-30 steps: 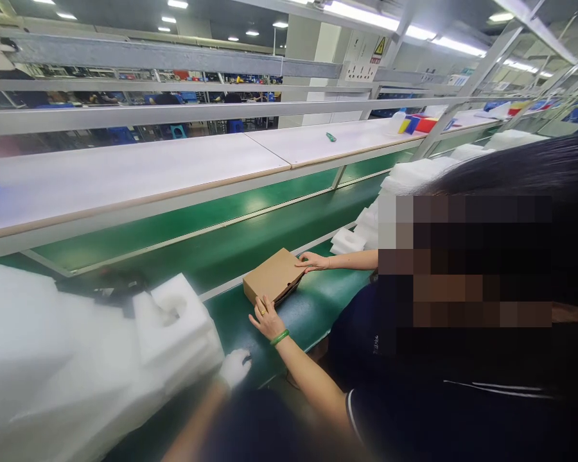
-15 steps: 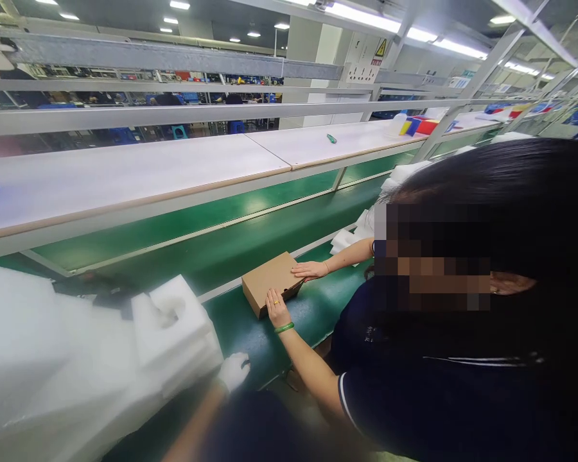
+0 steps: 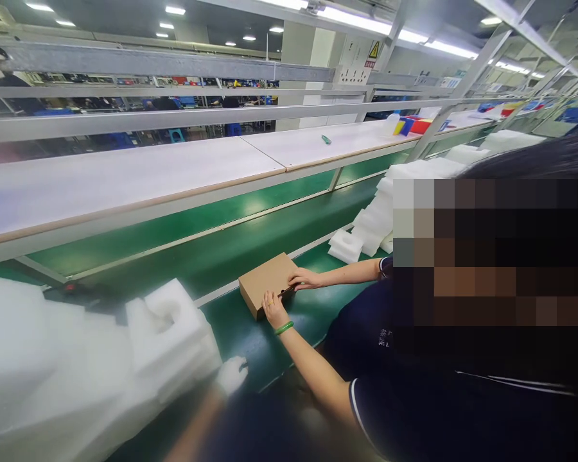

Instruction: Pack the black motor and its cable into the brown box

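A white-gloved hand, which I take to be my right hand [image 3: 232, 375], rests on the green bench surface [image 3: 250, 333] at the bottom centre. It sits right beside a stack of white foam pieces [image 3: 168, 327]. Its fingers are blurred. My left hand is out of sight. A co-worker in a dark shirt [image 3: 414, 398] leans in from the right. Both of that person's bare hands lie on a brown cardboard box [image 3: 264, 282]: one with a green bracelet [image 3: 272, 309] at the near edge, the other [image 3: 302, 279] at the right side.
A large mass of white foam [image 3: 38, 372] fills the lower left. More foam blocks [image 3: 366, 231] are piled further along the green belt. A long white shelf [image 3: 173, 167] runs behind, with a small green item [image 3: 326, 138] and coloured bins [image 3: 409, 125] on it.
The co-worker's hands slid together along the box's near right edge and the open flap came down. That person's head shifted. My gloved hand stayed where it was.
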The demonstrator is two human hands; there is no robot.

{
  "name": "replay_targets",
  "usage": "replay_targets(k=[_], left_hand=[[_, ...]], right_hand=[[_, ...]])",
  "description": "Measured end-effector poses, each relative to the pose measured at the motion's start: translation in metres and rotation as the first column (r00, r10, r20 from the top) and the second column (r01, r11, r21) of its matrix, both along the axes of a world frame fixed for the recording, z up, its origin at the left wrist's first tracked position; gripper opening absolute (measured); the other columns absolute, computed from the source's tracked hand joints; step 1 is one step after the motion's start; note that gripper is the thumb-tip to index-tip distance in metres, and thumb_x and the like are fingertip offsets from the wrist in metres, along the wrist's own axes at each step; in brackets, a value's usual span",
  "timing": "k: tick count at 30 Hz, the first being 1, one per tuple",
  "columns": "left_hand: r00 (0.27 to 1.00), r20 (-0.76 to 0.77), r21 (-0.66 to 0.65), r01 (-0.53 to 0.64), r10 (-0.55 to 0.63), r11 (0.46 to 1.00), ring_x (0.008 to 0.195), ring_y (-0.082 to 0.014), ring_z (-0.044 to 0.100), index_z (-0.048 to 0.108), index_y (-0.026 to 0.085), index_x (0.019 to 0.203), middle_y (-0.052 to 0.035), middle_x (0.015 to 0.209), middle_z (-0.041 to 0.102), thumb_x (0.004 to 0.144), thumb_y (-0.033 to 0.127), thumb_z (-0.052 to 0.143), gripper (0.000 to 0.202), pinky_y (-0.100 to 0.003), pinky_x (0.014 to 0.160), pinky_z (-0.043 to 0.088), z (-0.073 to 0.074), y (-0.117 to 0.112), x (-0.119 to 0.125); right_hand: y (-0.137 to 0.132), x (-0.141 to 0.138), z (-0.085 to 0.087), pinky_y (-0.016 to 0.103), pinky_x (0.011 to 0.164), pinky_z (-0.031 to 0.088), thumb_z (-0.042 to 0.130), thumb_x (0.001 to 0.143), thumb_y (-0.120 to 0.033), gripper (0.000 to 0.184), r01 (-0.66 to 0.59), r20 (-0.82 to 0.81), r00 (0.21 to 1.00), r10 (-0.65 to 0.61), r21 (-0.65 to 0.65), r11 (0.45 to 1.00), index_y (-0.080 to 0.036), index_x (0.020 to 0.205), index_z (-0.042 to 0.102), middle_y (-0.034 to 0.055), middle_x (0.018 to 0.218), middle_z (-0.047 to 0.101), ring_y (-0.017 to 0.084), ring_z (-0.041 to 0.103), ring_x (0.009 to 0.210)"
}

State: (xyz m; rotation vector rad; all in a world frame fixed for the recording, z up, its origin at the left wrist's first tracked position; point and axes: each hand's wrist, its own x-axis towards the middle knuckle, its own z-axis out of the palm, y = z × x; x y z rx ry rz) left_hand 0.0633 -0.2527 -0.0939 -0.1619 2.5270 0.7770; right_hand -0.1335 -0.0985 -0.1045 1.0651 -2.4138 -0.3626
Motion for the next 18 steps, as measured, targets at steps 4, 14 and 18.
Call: replay_targets(k=[4,14,18], left_hand=[[1.000,0.008,-0.006,0.005,-0.005,1.000,0.111,-0.0158,0.051,0.063,0.017,0.114,-0.0022,0.118,0.058,0.087,0.032,0.042,0.038,-0.023,0.099,0.035,-0.005,-0.002,-0.006],[1.000,0.000,0.000,0.027,-0.027,1.000,0.109,-0.0154,0.052,0.063,0.017,0.113,-0.0028,0.116,0.060,0.087,0.032,0.042,0.037,-0.022,0.096,0.036,-0.004,0.017,-0.025],[1.000,0.006,-0.006,0.028,-0.028,1.000,0.107,-0.0146,0.053,0.064,0.017,0.111,-0.0026,0.113,0.060,0.086,0.032,0.043,0.036,-0.021,0.096,0.036,-0.002,0.020,-0.024]], right_hand=[[-0.004,-0.005,0.001,0.057,0.085,0.043,0.029,0.092,-0.018,0.043,0.084,-0.150,0.986,-0.067,0.108,0.991,-0.008,0.124,0.056,0.0246,0.127,0.044,0.033,0.054,0.104],[0.017,-0.035,0.023,0.034,0.111,0.030,0.046,0.082,-0.011,0.011,0.589,-0.930,0.366,0.038,0.264,0.764,-0.008,0.088,0.055,0.0140,0.111,0.052,0.010,0.049,0.111],[0.025,-0.039,0.031,0.032,0.110,0.033,0.040,0.078,-0.004,0.020,0.469,-0.829,0.548,0.109,0.412,0.781,-0.010,0.090,0.055,0.0128,0.108,0.053,0.008,0.052,0.104]])
